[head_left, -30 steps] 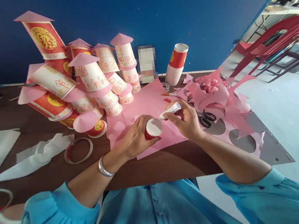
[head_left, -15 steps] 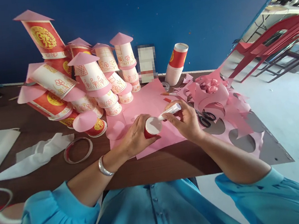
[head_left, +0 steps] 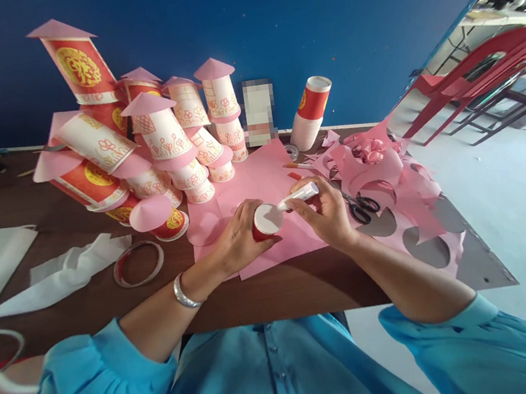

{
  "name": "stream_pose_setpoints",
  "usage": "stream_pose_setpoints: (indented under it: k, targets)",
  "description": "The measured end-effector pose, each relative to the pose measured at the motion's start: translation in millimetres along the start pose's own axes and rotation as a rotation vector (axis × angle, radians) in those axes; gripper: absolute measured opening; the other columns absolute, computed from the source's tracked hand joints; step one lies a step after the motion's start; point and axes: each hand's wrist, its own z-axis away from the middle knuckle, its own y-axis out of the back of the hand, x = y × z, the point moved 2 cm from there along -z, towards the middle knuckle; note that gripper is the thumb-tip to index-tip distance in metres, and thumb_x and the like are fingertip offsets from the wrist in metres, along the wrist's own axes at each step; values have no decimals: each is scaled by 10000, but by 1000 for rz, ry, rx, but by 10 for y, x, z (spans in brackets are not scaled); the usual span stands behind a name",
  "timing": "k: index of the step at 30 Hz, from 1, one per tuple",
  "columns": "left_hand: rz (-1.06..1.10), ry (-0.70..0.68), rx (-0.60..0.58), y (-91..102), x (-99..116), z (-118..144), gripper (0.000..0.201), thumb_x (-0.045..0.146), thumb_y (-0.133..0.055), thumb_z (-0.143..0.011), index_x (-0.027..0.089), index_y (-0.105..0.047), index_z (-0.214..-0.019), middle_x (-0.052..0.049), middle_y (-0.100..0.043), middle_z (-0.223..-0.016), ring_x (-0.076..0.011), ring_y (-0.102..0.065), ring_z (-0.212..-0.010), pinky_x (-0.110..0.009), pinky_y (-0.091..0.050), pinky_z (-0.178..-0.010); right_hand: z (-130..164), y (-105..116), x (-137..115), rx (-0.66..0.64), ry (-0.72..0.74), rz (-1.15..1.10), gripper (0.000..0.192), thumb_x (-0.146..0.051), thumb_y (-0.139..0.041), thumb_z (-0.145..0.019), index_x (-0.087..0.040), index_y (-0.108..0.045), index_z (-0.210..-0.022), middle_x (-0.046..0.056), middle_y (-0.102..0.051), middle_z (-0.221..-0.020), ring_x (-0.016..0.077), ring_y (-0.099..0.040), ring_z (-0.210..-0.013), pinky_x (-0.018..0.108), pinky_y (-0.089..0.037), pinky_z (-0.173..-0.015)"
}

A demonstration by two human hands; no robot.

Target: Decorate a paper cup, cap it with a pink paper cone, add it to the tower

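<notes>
In the middle of the head view my left hand is wrapped around a red paper cup, its white round end facing up toward me. My right hand grips a white tube with a narrow tip. The tip points left and meets the edge of the cup's white end. Under both hands lies pink paper. A pink paper disc rests just left of my left hand, and black-handled scissors lie to the right of my right hand.
Stacked paper cups with pink cone roofs fill the back left. A nested cup stack stands by the blue wall. Cut pink paper scraps cover the right side. A tape roll and a white plastic sheet lie left.
Almost nothing differs. The cup has tilted or shifted very slightly in my left hand, while the tube's tip stays at its edge.
</notes>
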Motion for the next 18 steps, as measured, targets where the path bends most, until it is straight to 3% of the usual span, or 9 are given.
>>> stream_pose_setpoints:
  k: [9,14,18]
  targets:
    - [10,15,-19,-7,-3,-3,661,393,-898,-780,241,-468,-1259,-75,-645,-1171,-280,-696,-1069,-405,-606,-850,-7,-25,93,25,-37,-129,240,-444,-745,-919,-237,-623,-931,7,-725,-825,159,-697,-699,298,-611,-654]
    - [9,35,-23,-20,-17,11,691,367,-911,-755,239,-467,-1268,-75,-646,-1177,-271,-700,-1038,-389,-605,-816,14,-19,23,5,8,-47,265,-481,-745,-908,-244,-633,-949,16,-724,-867,152,-682,-704,281,-605,-623]
    - [-6,10,0,-18,-17,8,677,354,-911,-759,233,-481,-1267,-80,-650,-1174,-279,-694,-1064,-410,-607,-856,-34,-5,49,-21,-55,-69,277,-484,-752,-910,-232,-637,-909,12,-728,-817,157,-704,-694,285,-617,-638]
